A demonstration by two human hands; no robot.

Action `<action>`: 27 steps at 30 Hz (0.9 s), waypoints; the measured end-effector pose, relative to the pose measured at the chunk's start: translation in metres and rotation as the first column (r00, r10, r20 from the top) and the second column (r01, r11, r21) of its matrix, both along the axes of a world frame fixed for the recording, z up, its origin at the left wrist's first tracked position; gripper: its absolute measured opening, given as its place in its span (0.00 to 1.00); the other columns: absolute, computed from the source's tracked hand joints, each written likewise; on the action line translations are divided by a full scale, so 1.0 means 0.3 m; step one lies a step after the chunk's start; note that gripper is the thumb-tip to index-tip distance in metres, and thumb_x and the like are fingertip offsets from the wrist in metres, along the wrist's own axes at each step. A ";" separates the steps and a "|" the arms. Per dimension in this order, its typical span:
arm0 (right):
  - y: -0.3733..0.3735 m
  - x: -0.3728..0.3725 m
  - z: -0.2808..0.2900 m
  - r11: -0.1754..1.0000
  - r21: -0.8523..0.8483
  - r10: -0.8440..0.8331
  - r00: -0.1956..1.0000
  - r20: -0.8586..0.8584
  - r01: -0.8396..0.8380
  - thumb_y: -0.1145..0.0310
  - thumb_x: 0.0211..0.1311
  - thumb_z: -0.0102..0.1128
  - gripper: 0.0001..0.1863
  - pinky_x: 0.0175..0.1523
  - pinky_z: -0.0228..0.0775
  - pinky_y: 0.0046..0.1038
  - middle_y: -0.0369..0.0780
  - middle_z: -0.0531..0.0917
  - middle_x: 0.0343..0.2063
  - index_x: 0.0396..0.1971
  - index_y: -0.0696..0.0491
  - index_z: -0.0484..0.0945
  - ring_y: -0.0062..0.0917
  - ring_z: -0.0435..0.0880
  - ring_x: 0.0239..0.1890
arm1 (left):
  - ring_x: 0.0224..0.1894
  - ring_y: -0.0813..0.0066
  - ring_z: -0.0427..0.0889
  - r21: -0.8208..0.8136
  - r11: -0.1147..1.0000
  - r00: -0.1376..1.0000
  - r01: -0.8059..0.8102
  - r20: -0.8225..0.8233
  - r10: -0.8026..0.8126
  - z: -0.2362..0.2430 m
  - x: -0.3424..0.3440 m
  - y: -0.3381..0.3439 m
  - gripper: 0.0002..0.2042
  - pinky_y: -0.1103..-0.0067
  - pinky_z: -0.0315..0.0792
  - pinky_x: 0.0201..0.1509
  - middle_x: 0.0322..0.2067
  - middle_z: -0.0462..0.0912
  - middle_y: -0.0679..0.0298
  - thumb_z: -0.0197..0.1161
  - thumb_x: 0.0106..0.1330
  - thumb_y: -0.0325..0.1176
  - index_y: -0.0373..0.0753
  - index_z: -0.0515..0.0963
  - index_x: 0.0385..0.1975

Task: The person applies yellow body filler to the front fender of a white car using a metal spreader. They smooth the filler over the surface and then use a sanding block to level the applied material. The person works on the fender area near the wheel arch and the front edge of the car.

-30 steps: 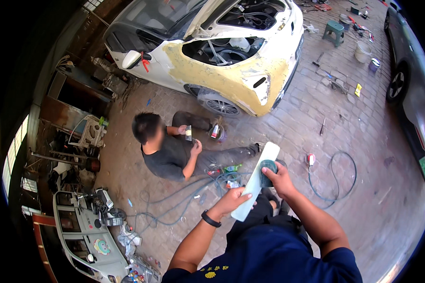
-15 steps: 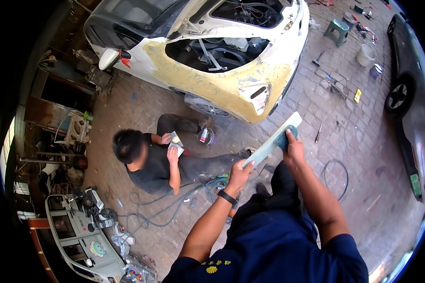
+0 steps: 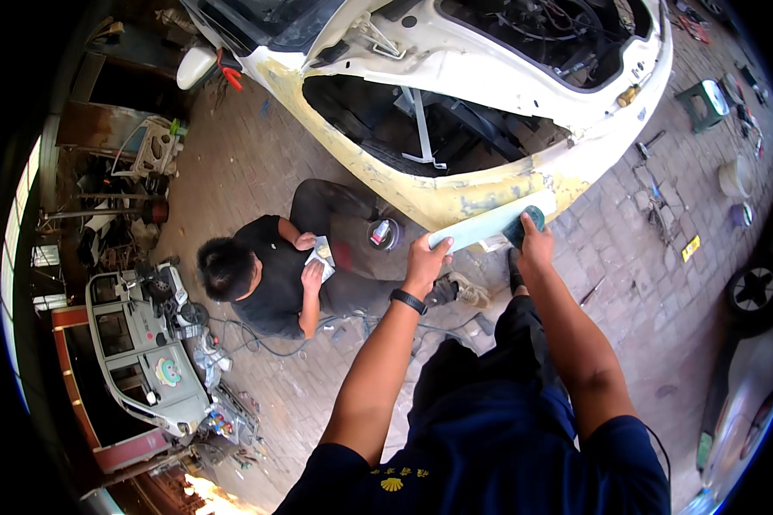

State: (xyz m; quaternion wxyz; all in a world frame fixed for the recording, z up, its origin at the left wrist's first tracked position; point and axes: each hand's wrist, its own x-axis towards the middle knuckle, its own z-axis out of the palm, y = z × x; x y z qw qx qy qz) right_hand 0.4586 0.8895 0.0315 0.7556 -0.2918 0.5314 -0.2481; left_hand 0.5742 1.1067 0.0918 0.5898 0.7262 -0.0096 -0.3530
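Note:
My left hand [image 3: 423, 266] is closed on the left end of a long, pale green flat board [image 3: 475, 226]. My right hand [image 3: 534, 249] grips a dark green, rounded block [image 3: 515, 228] at the board's right end. I hold both out in front of the white car's front corner [image 3: 425, 193], which carries rough yellowish filler around a large opening. The board overlaps that corner in the view; whether it touches it I cannot tell.
A co-worker [image 3: 262, 292] sits on the paving at left, holding small pale items, beside a bucket [image 3: 384, 243] and hoses. A small grey van [image 3: 146, 373] and parts stand far left; a stool [image 3: 703, 107], tools and another car [image 3: 747, 403] are at right.
I have come closer to the white car, which fills more of the upper view. The board has risen toward its corner and tilted flatter, still held in both hands.

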 end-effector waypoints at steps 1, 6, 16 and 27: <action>-0.014 0.031 -0.020 1.000 -0.005 0.026 1.000 -0.008 -0.026 0.65 0.70 0.72 0.21 0.51 0.81 0.34 0.43 0.86 0.47 0.57 0.60 0.78 0.30 0.87 0.45 | 0.33 0.82 0.84 0.004 1.000 1.000 -0.015 -0.005 0.015 -0.002 0.028 -0.014 0.12 0.83 0.80 0.35 0.39 0.88 0.63 0.71 0.73 0.32 0.30 0.83 0.49; -0.054 0.054 -0.094 0.996 0.017 0.085 0.985 -0.149 -0.083 0.62 0.64 0.78 0.27 0.49 0.79 0.34 0.44 0.87 0.47 0.56 0.62 0.79 0.30 0.86 0.44 | 0.31 0.84 0.84 0.109 0.991 0.994 -0.080 0.085 0.070 -0.035 0.066 -0.057 0.11 0.85 0.79 0.33 0.37 0.89 0.65 0.73 0.71 0.30 0.31 0.85 0.46; -0.072 0.108 -0.014 0.989 -0.004 0.148 0.976 -0.163 -0.151 0.64 0.66 0.77 0.24 0.50 0.81 0.33 0.43 0.87 0.46 0.54 0.63 0.80 0.29 0.87 0.43 | 0.25 0.85 0.81 0.098 0.974 0.956 -0.203 0.236 0.175 -0.016 0.126 -0.094 0.09 0.84 0.74 0.29 0.28 0.87 0.67 0.76 0.68 0.31 0.32 0.86 0.40; -0.044 0.150 0.035 0.996 0.036 0.089 0.991 -0.100 -0.086 0.66 0.68 0.75 0.21 0.47 0.81 0.30 0.41 0.87 0.44 0.53 0.64 0.81 0.27 0.87 0.41 | 0.25 0.82 0.77 0.075 0.971 0.879 -0.225 0.445 0.169 -0.053 0.181 -0.096 0.09 0.78 0.72 0.31 0.23 0.85 0.67 0.77 0.64 0.30 0.32 0.85 0.32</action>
